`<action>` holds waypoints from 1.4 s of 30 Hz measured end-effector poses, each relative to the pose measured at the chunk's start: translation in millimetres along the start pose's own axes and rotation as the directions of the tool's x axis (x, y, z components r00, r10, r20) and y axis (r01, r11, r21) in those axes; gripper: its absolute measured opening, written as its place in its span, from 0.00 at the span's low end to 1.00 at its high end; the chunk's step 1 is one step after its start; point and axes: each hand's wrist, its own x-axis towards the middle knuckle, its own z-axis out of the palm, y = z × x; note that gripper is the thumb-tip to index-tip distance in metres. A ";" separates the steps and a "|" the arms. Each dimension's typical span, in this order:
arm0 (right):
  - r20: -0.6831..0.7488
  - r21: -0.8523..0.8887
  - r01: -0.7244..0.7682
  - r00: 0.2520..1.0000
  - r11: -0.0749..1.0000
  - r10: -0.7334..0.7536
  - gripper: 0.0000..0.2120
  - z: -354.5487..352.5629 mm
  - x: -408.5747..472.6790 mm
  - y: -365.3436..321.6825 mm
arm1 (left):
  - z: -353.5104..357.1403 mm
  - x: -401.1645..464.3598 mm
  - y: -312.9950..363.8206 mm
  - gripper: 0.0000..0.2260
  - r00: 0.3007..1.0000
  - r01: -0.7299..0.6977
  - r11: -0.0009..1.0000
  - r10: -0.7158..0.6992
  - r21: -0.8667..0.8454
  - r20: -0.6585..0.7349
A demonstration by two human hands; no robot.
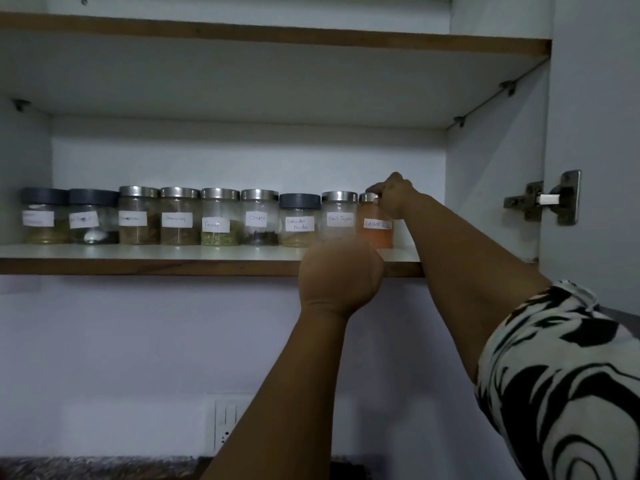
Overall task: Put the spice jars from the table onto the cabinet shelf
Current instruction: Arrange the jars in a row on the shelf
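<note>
A: Where is the red chilli jar (375, 221)?
B: On the shelf (138, 252), rightmost of 9 jars; the right hand (393, 195) grasps its lid.
A: The left hand (341, 271)?
B: Near the shelf edge, clenched, holding nothing visible.

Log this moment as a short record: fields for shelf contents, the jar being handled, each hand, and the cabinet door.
shelf: cabinet shelf holds nine labelled jars in one row
jar in hand: red chilli jar, rightmost, upright on the shelf beside the black pepper jar
right hand: right hand grips that jar at its lid
left hand: left hand at the shelf's front edge, blurred, grip unclear
door: open, hinge showing at right
</note>
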 end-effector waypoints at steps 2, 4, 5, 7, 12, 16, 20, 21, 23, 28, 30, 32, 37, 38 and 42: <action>-0.010 -0.015 0.011 1.000 1.000 -0.011 0.21 2.9 4.2 5.6 | 0.0 0.3 0.0 0.15 1.000 0.006 1.000 -0.006 0.007 0.000; 0.005 0.013 0.025 1.000 1.000 -0.025 0.22 6.1 5.5 7.7 | -0.9 1.4 0.6 0.15 1.000 0.014 1.000 -0.014 0.020 0.007; -0.007 0.025 0.033 0.999 0.999 -0.033 0.22 6.1 5.9 7.7 | -1.0 1.2 0.8 0.15 1.000 0.015 1.000 -0.015 0.023 0.005; -0.021 0.055 0.041 0.999 0.998 -0.040 0.22 5.9 7.0 10.0 | -1.0 0.6 0.8 0.15 1.000 0.014 1.000 -0.014 0.017 0.009; -0.009 0.146 0.040 0.999 0.988 -0.039 0.21 4.5 8.6 15.1 | -0.1 -0.7 -0.2 0.16 1.000 0.006 1.000 -0.006 0.010 0.014; 0.024 0.220 0.042 0.999 0.974 -0.049 0.22 6.6 9.4 18.6 | -0.3 -1.4 -0.6 0.18 1.000 0.002 1.000 -0.002 0.011 0.023; 0.072 0.316 -0.017 0.997 0.948 -0.006 0.31 8.1 7.7 19.7 | -0.5 -0.6 -0.1 0.20 1.000 0.021 1.000 -0.021 -0.007 0.017; 0.056 0.332 -0.033 0.998 0.943 0.016 0.33 7.2 6.1 19.0 | -0.3 -1.0 -0.3 0.19 0.999 0.020 1.000 -0.020 -0.010 0.025; -0.014 0.371 -0.052 0.998 0.927 0.061 0.35 4.5 1.9 17.4 | -0.1 -0.9 -0.3 0.17 0.998 0.020 1.000 -0.019 -0.019 0.053; -0.044 0.356 -0.089 0.993 0.930 0.111 0.37 -3.9 -28.0 -4.6 | -3.3 2.9 -1.1 0.15 0.991 0.043 0.996 -0.032 -0.078 0.132; -0.098 0.347 -0.080 0.988 0.935 0.120 0.37 -10.5 -52.0 -14.9 | -6.9 4.3 -0.3 0.15 0.985 0.060 0.991 -0.039 -0.116 0.169; -0.191 0.340 -0.063 0.972 0.938 0.134 0.36 -19.4 -80.7 -25.7 | -12.3 7.2 0.5 0.15 0.976 0.086 0.985 -0.053 -0.150 0.211; -0.464 0.282 -0.047 0.868 0.958 0.179 0.31 -36.4 -153.1 -44.8 | -27.2 9.9 -3.6 0.15 0.926 0.142 0.953 -0.032 -0.267 0.377; -0.499 0.275 -0.043 0.847 0.961 0.181 0.30 -38.9 -165.0 -47.1 | -31.4 10.9 -5.5 0.16 0.909 0.179 0.936 -0.041 -0.301 0.414; -0.565 0.270 0.008 0.811 0.963 0.151 0.28 -52.4 -211.1 -61.9 | -63.6 15.9 -8.5 0.20 0.843 0.500 0.709 -0.266 -0.498 0.468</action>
